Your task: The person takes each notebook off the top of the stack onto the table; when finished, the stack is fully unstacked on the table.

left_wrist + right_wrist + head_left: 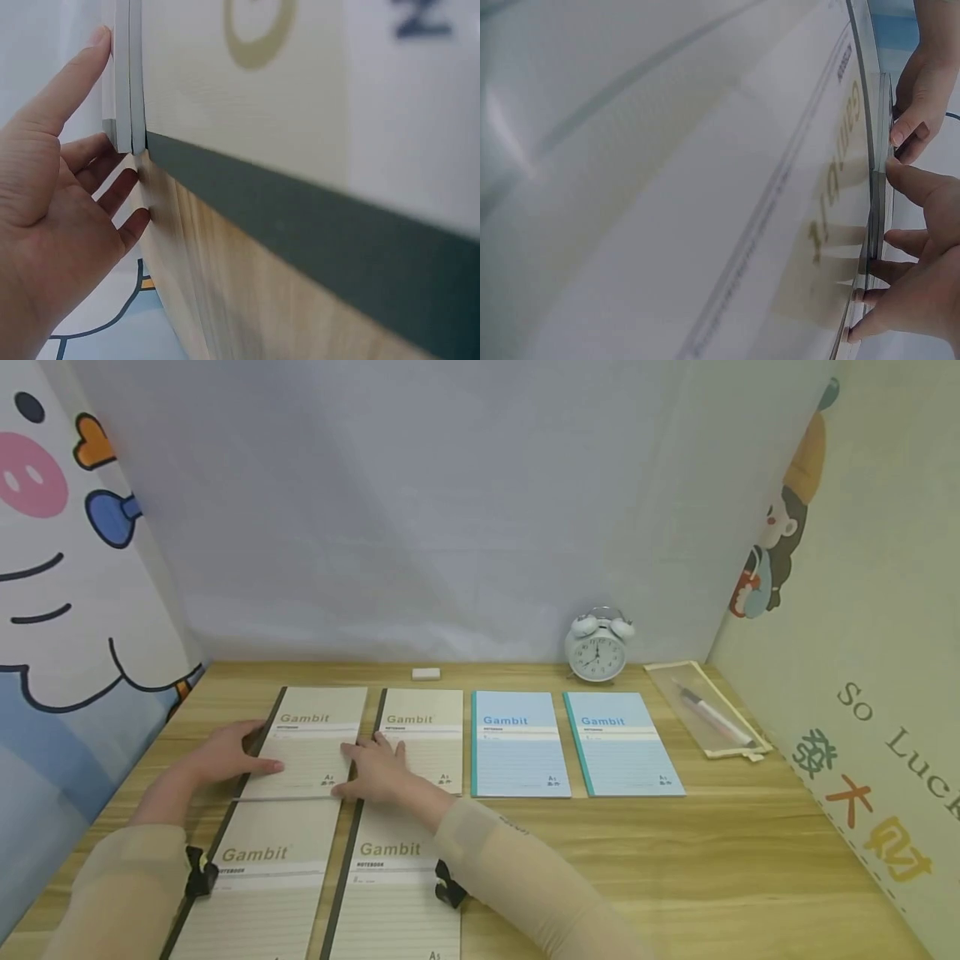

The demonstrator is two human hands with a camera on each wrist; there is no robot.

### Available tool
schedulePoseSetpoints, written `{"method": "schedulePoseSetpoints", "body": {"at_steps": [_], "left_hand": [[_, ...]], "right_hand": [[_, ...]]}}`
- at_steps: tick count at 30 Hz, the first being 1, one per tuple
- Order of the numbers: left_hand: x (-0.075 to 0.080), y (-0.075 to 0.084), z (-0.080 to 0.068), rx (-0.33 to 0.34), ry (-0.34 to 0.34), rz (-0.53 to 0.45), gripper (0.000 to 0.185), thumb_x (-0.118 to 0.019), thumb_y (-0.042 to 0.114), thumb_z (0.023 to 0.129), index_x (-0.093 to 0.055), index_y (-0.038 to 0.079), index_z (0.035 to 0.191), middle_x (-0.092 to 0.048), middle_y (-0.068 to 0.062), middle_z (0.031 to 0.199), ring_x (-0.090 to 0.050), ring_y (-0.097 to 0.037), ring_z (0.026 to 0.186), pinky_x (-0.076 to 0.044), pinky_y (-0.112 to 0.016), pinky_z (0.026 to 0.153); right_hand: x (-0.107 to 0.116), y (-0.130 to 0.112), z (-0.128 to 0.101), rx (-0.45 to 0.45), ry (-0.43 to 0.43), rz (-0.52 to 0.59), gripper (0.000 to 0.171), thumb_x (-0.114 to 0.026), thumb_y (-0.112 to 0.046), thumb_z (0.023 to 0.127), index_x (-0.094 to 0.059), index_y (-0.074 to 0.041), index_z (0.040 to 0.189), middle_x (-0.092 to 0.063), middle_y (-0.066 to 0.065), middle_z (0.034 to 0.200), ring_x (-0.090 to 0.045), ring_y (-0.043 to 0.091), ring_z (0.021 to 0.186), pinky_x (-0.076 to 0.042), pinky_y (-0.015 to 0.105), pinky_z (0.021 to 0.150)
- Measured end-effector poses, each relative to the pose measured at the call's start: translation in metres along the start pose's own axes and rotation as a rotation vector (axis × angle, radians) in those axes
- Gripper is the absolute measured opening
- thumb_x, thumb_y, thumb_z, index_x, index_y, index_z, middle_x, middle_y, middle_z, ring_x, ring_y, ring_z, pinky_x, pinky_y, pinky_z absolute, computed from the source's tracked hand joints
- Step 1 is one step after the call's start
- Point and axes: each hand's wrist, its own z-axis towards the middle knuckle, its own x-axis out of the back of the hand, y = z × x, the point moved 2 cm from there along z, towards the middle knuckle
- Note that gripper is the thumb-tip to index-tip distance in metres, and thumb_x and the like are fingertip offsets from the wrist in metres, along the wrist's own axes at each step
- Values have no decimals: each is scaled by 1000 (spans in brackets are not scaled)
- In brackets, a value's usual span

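In the head view, my left hand point(225, 753) is at the spine side of the back-left beige notebook point(315, 739), thumb on its cover. The left wrist view shows the thumb along the cover and the fingers loosely spread at the edge. My right hand point(382, 772) touches that notebook's right side with its thumb and index finger. Its other fingers rest on the neighbouring beige notebook point(431, 718). Two more beige notebooks lie in front, one at left point(273, 835) and one to its right point(397, 893). All have dark spines and "Gambit" printed on them.
Two blue notebooks point(517, 760) point(626, 760) lie to the right in the back row. Behind them stand a white alarm clock point(597, 652) and a white eraser-like block point(426, 674). A translucent pouch point(708, 710) with a pen inside lies at the back right.
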Motion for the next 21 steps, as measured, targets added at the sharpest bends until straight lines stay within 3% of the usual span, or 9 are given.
{"method": "schedulePoseSetpoints", "body": {"at_steps": [7,11,18,21], "left_hand": [[3,8,-1,-10,11,-108,105,-74,44,78,-16,-13,144,-23,-41,142,-26,-58,127,-29,-65,99],[7,8,-1,-15,62,-133,98,-73,39,81,-17,-10,146,-34,-36,135,-35,-51,122,-35,-62,94],[16,15,1,-53,141,-124,93,-74,34,81,-21,-7,146,-47,-28,123,-43,-39,110,-38,-53,89],[20,22,1,-76,164,-129,97,-75,32,80,-17,-4,148,-49,-25,120,-44,-35,107,-37,-51,88]], "right_hand": [[3,1,0,-7,39,22,72,-68,-44,84,-39,-20,145,-34,4,151,-22,24,142,-16,55,112],[7,3,1,1,70,36,74,-71,-39,83,-38,-17,145,-33,6,151,-26,24,141,-23,53,111],[22,10,3,25,130,176,78,-75,-28,81,-35,-14,147,-32,7,151,-30,25,138,-31,33,109],[32,15,4,49,163,204,75,-73,-25,83,-35,-14,147,-34,8,149,-33,27,136,-34,31,108]]}}
